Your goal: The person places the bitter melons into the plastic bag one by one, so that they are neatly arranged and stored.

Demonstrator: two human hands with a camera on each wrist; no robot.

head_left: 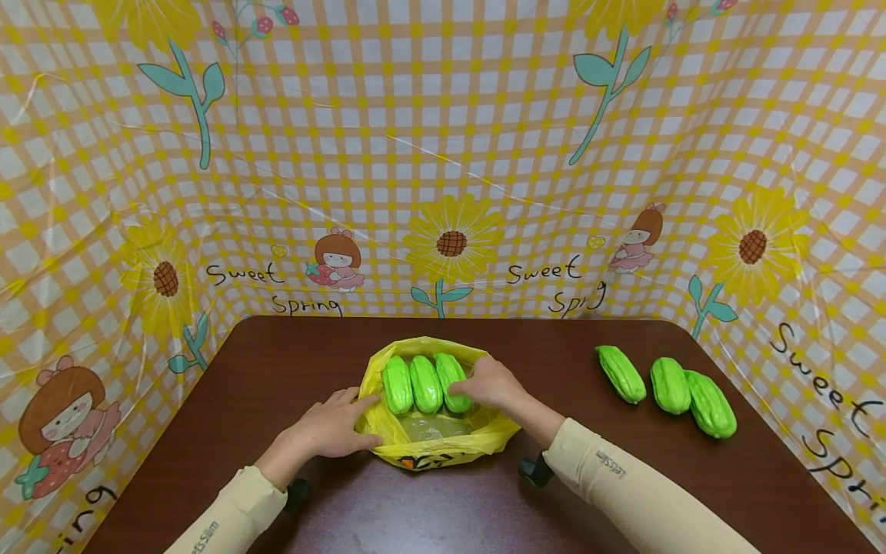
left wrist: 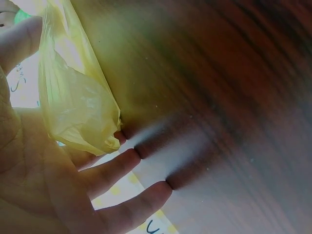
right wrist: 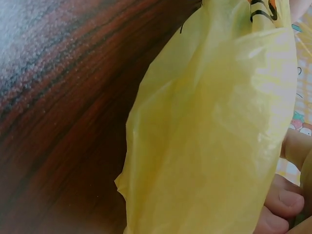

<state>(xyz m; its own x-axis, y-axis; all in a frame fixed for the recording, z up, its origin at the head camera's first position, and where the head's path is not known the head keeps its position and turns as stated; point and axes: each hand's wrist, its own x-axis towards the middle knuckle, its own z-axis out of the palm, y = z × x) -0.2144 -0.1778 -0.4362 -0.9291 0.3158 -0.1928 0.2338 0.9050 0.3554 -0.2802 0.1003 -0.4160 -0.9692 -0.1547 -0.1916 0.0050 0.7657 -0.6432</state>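
A yellow plastic bag sits with its mouth spread wide at the middle of the table. Inside, three bright green ridged gourds lie side by side: a left one, a middle one and a right one. My right hand reaches over the bag's right rim and holds the right gourd, thumb on its near part; its other fingers are partly hidden. My left hand rests against the bag's left side. Its fingers are extended beside the yellow plastic in the left wrist view.
Three more green gourds lie on the right of the brown table: one single gourd, then a pair touching, a shorter gourd and a longer gourd. A checked, flower-printed cloth encloses the back and sides.
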